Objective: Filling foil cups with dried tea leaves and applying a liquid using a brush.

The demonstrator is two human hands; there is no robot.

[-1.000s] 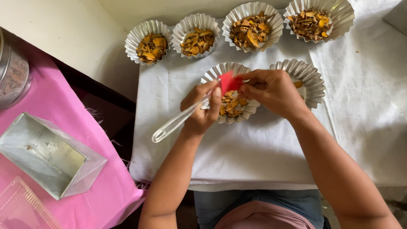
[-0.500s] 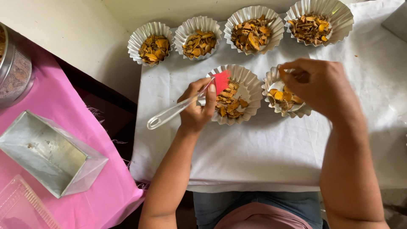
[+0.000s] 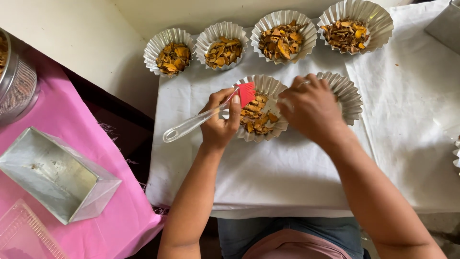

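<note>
No package, label or sign shows anywhere around the hands; every container is plain, unmarked metal or clear plastic.

The left hand [image 3: 219, 125] is clamped on a pastry brush [image 3: 209, 115], fingers and thumb pinched around its clear plastic handle. The red silicone bristles sit just past the fingertips, over the near rim of a fluted foil cup [image 3: 261, 108] filled with orange-brown chips. The handle's looped end sticks out behind the hand, toward the pink cloth [image 3: 48, 120].

The right hand [image 3: 311, 108] rests, fingers curled downward, on a second fluted cup [image 3: 346, 93] just beside the first; whether it pinches anything underneath cannot be told.

Beyond both hands, 4 more crimped foil cups stand in a row, each holding the same dry, flaky orange and brown pieces. All 6 sit on a creased white cloth [image 3: 297, 177].

Well away on the left hand's outer side, a dull rectangular metal tin [image 3: 52, 175] lies on the pink cloth, with a ribbed clear plastic tray [image 3: 26, 235] near it and a mesh metal strainer [image 3: 17, 81] further off.
</note>
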